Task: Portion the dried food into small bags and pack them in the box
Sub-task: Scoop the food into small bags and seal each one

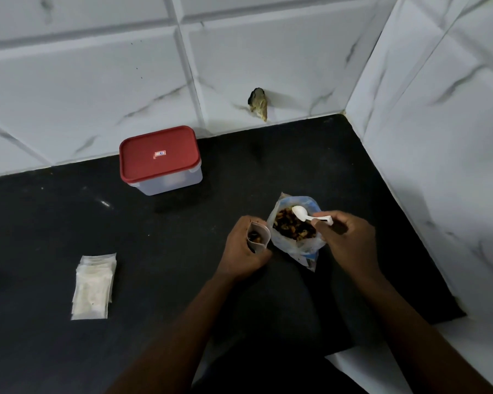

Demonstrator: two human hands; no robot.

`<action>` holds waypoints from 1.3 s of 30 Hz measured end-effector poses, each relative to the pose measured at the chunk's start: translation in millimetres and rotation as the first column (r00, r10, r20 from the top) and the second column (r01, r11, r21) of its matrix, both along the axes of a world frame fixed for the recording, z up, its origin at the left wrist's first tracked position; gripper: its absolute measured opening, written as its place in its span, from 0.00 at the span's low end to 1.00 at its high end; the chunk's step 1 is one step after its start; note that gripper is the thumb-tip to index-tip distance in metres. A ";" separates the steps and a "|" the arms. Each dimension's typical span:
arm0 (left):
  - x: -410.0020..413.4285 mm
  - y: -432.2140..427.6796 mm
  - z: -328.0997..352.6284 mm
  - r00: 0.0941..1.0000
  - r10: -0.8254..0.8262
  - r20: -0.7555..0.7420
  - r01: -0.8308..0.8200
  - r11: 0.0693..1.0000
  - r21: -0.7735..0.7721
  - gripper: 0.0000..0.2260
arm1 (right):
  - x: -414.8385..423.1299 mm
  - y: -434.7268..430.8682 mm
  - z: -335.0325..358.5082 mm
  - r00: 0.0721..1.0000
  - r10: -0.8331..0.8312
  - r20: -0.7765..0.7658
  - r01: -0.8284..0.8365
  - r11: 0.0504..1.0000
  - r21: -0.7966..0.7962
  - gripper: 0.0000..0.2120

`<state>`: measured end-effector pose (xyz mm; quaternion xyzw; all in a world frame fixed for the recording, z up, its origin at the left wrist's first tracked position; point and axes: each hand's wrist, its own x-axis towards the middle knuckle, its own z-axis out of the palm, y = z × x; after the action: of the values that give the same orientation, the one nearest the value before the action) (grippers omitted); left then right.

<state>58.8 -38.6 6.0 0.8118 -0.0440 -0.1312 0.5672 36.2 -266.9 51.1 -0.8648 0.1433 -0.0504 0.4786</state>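
Left hand (244, 245) grips part-filled small bag (257, 236); right hand (345, 237) pinches empty spoon (305, 215) over food pouch (295, 228); box (160, 160) lidded, spare bags (94, 285) unfilled.

Food bag (295, 248) open, dried pieces inside, near counter's (168, 265) right edge; white spoon (303, 215) above. Small bag (259, 237) upright, open, partly filled, just left. Spare bags (93, 287) stacked flat, front left. Box (161, 162), red lid on, back edge.

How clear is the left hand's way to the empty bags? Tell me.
Probably not yet: the left hand grips a part-filled small bag, though only bare counter lies between it and the stack of empty bags.
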 end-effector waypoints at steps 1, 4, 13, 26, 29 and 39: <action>-0.6 -0.1 0.0 1.000 -0.003 -0.006 0.003 1.000 -0.006 0.22 | 1.9 -1.3 -1.6 0.999 0.036 0.022 -0.034 0.998 -0.052 0.07; -2.2 -0.2 0.9 1.000 -0.019 -0.022 0.018 1.000 -0.025 0.24 | 9.7 0.4 -7.2 0.980 0.177 0.086 -0.156 0.965 -0.211 0.08; -4.9 5.7 -8.3 0.999 -0.029 -0.016 0.029 1.000 0.009 0.24 | 32.8 10.7 -20.7 0.897 0.408 -0.171 -0.443 0.832 -0.335 0.12; -4.6 6.2 -10.4 0.999 -0.027 -0.043 0.027 1.000 0.002 0.25 | 27.2 1.2 -13.2 0.914 0.398 -0.080 -0.403 0.865 -0.300 0.09; -5.9 6.2 -10.6 0.999 -0.026 -0.033 0.025 1.000 -0.003 0.25 | 22.9 7.2 -20.3 0.894 0.436 -0.106 -0.447 0.843 -0.301 0.09; -7.2 8.1 -14.7 0.999 -0.034 -0.035 0.035 0.999 0.011 0.26 | 21.9 -3.9 -8.0 0.966 0.258 -0.005 -0.249 0.928 -0.279 0.07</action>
<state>51.6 -30.5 -8.7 0.8119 -0.0474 -0.1552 0.5608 58.2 -270.8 43.1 -0.9335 0.0145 -0.0216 0.3575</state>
